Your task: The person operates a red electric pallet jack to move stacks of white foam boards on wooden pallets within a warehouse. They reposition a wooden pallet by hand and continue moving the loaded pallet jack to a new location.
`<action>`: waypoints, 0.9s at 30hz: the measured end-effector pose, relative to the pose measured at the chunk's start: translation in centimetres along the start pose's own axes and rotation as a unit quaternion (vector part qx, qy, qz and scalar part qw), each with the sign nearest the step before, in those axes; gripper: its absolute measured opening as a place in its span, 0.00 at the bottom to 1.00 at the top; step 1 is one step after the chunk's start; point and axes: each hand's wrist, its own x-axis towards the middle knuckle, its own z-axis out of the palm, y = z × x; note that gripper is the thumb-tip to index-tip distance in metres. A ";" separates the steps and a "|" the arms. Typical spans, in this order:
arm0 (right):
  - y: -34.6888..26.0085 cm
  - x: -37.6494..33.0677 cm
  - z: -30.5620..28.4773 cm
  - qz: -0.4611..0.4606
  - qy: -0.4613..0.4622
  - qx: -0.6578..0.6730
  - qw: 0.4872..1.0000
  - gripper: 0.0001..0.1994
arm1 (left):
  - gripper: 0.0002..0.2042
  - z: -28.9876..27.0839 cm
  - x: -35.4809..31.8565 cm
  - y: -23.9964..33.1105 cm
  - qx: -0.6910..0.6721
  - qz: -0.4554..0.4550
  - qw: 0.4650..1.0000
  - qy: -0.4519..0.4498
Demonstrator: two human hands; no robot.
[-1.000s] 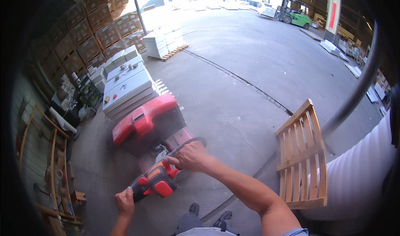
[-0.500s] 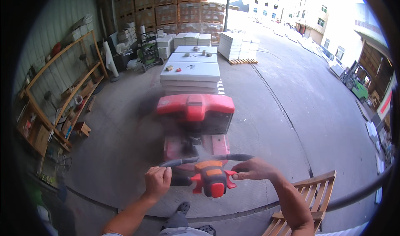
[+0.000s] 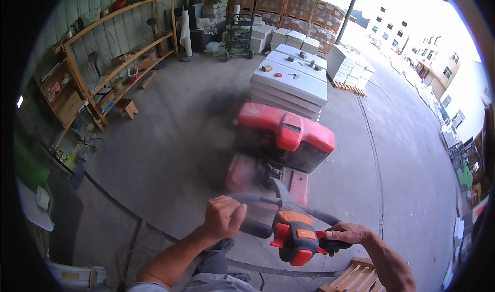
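Observation:
A red electric pallet truck (image 3: 286, 132) stands in front of me on the concrete floor. Its tiller ends in a grey loop handle with a red and orange control head (image 3: 294, 235). My left hand (image 3: 223, 217) is closed around the left side of that handle. My right hand (image 3: 346, 235) grips the right side, thumb near the red controls. Beyond the truck lies a load of stacked grey flat panels (image 3: 291, 83), with several small parts on top.
Wooden shelving (image 3: 111, 60) with clutter lines the left wall. Stacked crates (image 3: 289, 0) and a green trolley (image 3: 238, 36) fill the back. A wooden pallet (image 3: 356, 279) stands by my right arm. White block stacks (image 3: 353, 67) sit at the far right, towards the sunlit yard.
The view has swung further left, so the truck and panels now sit right of centre. Both hands have stayed on the tiller handle; the wooden pallet has slid to the lower right edge.

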 end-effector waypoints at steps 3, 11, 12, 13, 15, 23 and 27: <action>-1.7 0.7 0.5 0.002 0.013 0.020 1.000 0.36 | 0.15 -1.4 1.7 -1.5 -0.018 -0.008 1.000 -0.014; -6.7 1.1 -0.7 -0.020 0.130 0.036 0.991 0.36 | 0.19 -2.7 8.3 -3.7 -0.037 -0.077 0.995 -0.050; -7.2 1.0 -1.0 -0.018 0.143 0.035 0.989 0.36 | 0.19 -2.5 8.7 -3.8 -0.034 -0.083 0.995 -0.053; -7.6 0.7 -1.3 -0.018 0.145 0.036 0.989 0.36 | 0.20 -2.3 9.1 -4.0 -0.038 -0.085 0.994 -0.052; -8.3 0.6 -1.8 -0.017 0.155 0.025 0.988 0.36 | 0.21 -2.0 9.5 -4.4 -0.042 -0.089 0.994 -0.048; -9.5 3.2 -1.9 -0.003 0.130 0.023 0.991 0.38 | 0.21 -2.3 10.8 -8.0 -0.051 -0.077 0.994 -0.064; -8.4 5.9 -0.3 -0.075 0.111 -0.027 0.991 0.43 | 0.21 -3.2 9.7 -11.8 -0.050 -0.082 0.992 -0.080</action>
